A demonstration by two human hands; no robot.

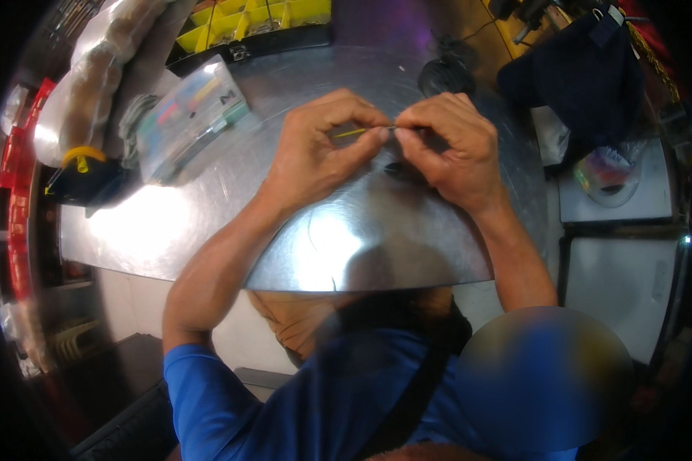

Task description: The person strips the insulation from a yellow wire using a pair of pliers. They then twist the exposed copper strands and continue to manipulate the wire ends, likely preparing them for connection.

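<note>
Both my hands meet above the metal table (277, 77), fingertips almost touching. Thumb and forefinger of my left hand (311, 138) pinch a thin yellow wire-like piece (350, 133), whose yellow length points left inside the curl of that hand. My right hand (457, 150) is closed in a pinch at the other side, where a short thin dark bit shows between the two sets of fingertips. Whether that bit belongs to the yellow piece I cannot tell. The right fingers hide whatever lies between them.
A yellow compartment case (246, 23) with small parts stands at the back. Left of my hands lies a clear plastic box (192, 119), beside a black-and-yellow pouch (84, 180). A dark coiled item (446, 77) sits behind my right hand. Dark cloth (580, 84) hangs at the right.
</note>
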